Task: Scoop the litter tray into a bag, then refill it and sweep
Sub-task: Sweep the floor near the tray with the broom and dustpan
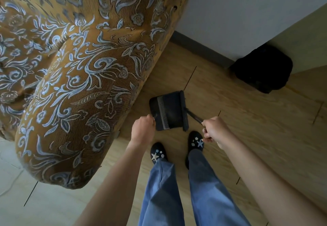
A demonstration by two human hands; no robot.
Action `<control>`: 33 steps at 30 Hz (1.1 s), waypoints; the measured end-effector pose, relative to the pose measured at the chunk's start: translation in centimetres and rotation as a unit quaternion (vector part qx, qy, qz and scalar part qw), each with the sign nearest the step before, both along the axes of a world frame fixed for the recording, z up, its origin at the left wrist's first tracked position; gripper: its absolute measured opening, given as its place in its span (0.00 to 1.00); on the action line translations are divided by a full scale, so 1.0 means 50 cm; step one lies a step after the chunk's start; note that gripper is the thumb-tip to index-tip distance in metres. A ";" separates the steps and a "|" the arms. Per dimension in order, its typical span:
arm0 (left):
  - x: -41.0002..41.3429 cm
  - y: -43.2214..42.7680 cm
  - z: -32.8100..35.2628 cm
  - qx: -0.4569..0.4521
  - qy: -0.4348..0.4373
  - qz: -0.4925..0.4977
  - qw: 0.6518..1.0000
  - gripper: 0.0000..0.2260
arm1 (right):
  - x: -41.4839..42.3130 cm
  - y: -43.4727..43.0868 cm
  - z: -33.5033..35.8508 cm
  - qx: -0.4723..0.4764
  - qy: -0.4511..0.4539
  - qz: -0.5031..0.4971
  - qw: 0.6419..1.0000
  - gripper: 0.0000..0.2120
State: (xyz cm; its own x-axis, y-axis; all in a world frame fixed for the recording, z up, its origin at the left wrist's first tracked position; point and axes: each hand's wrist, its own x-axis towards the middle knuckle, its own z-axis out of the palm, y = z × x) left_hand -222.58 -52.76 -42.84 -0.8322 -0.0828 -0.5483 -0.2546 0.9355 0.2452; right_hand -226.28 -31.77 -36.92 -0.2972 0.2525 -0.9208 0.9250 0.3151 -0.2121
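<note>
A black dustpan (pixel 165 111) with a toothed comb strip stands on the wooden floor (pixel 247 119) just ahead of my feet. My left hand (pixel 143 131) grips its handle at the pan's left rear corner. A black broom head (pixel 183 110) lies against the pan's right edge. Its thin dark handle (pixel 194 116) runs back to my right hand (pixel 215 131), which is curled round it. No litter tray or bag is in sight.
A large armchair (pixel 74 77) in gold fabric with a blue floral pattern fills the left side, close to the dustpan. A black bin (pixel 263 69) sits by the grey wall and skirting at the upper right. Pale floor tiles (pixel 35 199) show at the lower left.
</note>
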 end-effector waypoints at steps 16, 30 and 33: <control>-0.064 -0.059 0.000 -0.063 0.020 -0.025 0.998 0.12 | -0.103 -0.073 -0.032 -0.055 -0.050 -0.078 0.994 0.08; -0.095 -0.108 0.022 -0.038 0.074 -0.081 0.993 0.11 | -0.142 -0.218 -0.096 -0.051 -0.104 -0.098 0.988 0.12; -0.100 -0.120 0.020 -0.033 0.075 -0.070 0.994 0.11 | -0.147 -0.250 -0.107 -0.038 -0.110 -0.045 0.992 0.12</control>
